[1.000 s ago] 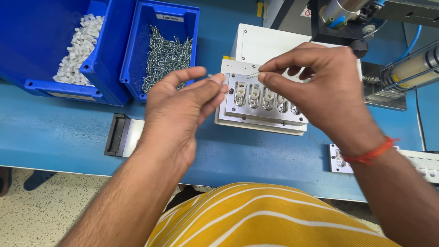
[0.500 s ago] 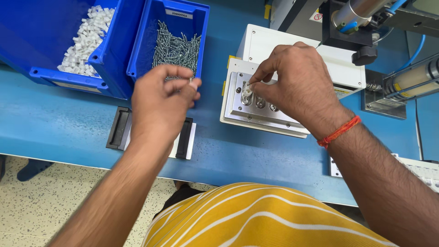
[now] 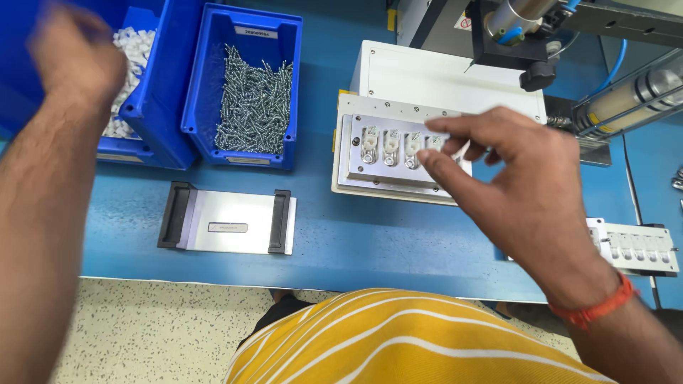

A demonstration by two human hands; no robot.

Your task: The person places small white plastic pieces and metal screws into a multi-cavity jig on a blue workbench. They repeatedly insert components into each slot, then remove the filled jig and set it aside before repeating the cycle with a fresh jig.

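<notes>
under right hand (image 3: 519, 192), fixture plate (image 3: 356, 167), untouched

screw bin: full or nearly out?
Well stocked, not brimming. A dense pile of silver screws hides the floor of the blue bin, with bare wall showing above the pile.

The left hand (image 3: 75, 60), blurred, hangs over the bin of white parts (image 3: 128, 78); the screw bin (image 3: 252, 92) sits beside it. The right hand (image 3: 519, 192) hovers above the fixture plate (image 3: 388, 153), fingers (image 3: 445, 128) loosely spread. A metal slide (image 3: 228, 220) lies on the blue worktop (image 3: 370, 242).
</notes>
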